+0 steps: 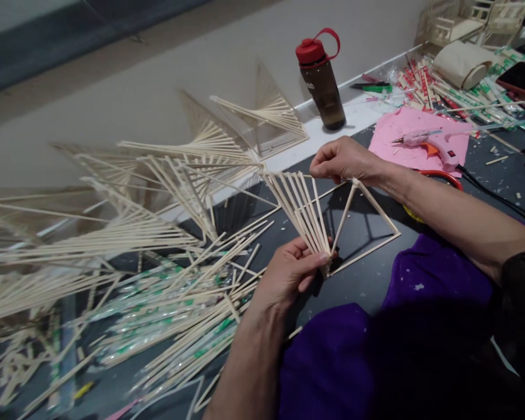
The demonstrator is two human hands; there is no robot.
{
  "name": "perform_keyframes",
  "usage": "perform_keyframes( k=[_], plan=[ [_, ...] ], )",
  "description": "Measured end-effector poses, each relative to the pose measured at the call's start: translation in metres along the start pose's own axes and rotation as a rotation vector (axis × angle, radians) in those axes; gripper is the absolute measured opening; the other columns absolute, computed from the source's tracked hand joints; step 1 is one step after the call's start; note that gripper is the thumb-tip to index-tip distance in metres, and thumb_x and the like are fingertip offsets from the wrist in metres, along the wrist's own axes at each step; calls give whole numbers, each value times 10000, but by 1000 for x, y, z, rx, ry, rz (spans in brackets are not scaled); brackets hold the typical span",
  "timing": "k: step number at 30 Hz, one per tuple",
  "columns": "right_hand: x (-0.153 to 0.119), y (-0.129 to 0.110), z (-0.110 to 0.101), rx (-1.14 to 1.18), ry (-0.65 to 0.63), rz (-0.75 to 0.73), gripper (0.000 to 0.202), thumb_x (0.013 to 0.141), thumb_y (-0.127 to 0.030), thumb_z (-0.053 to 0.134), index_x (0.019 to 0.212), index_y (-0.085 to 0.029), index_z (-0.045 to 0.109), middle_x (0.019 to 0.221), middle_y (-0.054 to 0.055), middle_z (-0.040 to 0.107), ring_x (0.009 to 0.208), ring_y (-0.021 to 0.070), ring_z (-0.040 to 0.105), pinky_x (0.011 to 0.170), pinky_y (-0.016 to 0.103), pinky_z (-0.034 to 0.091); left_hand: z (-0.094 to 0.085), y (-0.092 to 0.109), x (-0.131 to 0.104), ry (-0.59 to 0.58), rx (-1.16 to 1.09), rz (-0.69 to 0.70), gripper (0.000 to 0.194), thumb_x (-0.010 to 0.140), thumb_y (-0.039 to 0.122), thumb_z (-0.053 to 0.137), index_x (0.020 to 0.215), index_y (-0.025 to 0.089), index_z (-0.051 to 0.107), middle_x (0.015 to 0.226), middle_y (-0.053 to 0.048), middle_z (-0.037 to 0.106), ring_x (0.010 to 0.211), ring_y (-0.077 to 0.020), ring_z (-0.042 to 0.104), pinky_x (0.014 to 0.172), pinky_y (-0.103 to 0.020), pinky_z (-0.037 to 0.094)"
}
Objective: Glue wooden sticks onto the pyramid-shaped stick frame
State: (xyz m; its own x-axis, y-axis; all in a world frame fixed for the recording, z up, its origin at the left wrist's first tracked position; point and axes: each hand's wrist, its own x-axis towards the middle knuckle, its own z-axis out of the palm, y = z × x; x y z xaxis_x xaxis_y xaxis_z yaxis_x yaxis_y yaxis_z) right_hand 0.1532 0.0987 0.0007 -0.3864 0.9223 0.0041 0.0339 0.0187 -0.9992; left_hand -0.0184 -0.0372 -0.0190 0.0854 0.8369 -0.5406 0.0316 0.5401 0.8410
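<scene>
My left hand (295, 269) is closed on the lower corner of a frame made of thin wooden chopsticks (304, 213), where the stick ends fan out from one point. On its right side the frame has an open triangle of sticks (370, 252). My right hand (343, 158) pinches at the frame's upper edge, beside the top of the rightmost stick in the fan. Its fingertips hide exactly what lies between them. A pink hot glue gun (440, 146) lies on a pink sheet (387, 131) beyond my right forearm.
Several finished twisted stick frames (157, 233) stand to the left along the wall. Loose and wrapped chopsticks (192, 303) are heaped by my left forearm. Behind are a red-capped bottle (326, 96), more wrapped chopsticks (424, 81) and a phone (522, 80). Red-handled scissors (441, 175) lie partly under my right forearm.
</scene>
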Motion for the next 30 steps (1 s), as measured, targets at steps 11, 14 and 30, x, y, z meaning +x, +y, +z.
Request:
perform_keyframes(
  k=[11, 14, 30],
  plan=[
    [1, -1, -2, -32, -77, -93, 68, 755, -17, 658, 739, -57, 710, 493, -45, 521, 479, 35, 416, 480, 181, 353, -3, -6, 3, 4, -18, 30, 379, 493, 209, 846, 840, 112, 726, 703, -60, 738, 328, -7, 353, 322, -164, 173],
    [2, -1, -2, -29, -85, -106, 60, 748, -20, 667, 730, -55, 711, 508, -35, 536, 495, 37, 421, 494, 182, 364, -3, -5, 3, 5, -10, 25, 391, 484, 219, 854, 836, 108, 724, 693, -61, 735, 321, -6, 338, 314, -167, 165],
    [1, -3, -1, -22, -89, -101, 61, 754, -22, 656, 712, -60, 678, 536, -39, 517, 530, 42, 431, 518, 184, 362, 0, -1, 0, 15, 13, 14, 412, 466, 258, 871, 811, 113, 700, 656, -56, 725, 304, -11, 352, 302, -162, 154]
  ],
)
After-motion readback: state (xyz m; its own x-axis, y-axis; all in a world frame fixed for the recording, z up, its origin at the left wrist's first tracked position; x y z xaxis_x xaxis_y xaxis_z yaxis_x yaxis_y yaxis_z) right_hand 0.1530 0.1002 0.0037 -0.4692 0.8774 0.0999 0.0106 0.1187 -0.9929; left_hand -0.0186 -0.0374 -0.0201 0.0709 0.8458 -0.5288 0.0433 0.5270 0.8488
